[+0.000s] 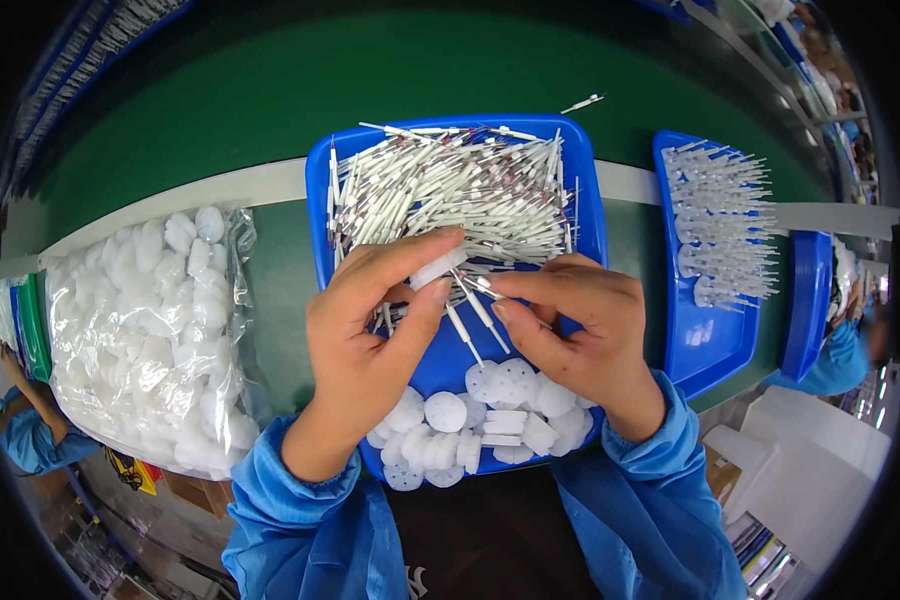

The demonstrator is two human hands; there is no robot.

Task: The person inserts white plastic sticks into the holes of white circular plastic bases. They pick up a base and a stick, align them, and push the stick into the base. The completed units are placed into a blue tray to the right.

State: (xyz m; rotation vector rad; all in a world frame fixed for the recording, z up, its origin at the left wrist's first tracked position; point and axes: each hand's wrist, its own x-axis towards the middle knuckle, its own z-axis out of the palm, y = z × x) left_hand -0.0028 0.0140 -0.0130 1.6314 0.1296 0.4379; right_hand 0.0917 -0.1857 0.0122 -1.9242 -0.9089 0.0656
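My left hand [365,335] pinches a white round plastic disc [436,270] on its edge, between thumb and fingers. A few thin white rods [482,318] stick out of the disc, pointing down and toward me. Close beside it, my right hand [590,320] has thumb and forefinger closed on another thin white rod [483,284], its tip near the disc. Both hands are over a blue tray [317,200]. A heap of white rods [440,190] with dark reddish parts fills the tray's far side. Loose white discs with small holes [480,415] lie at its near side.
On the left lies a clear plastic bag [140,340] full of white discs. A second blue tray [710,350] on the right holds rows of discs with rods standing in them [720,225]. One stray rod [582,103] lies on the green surface beyond. Other people's blue sleeves [835,360] show at both sides.
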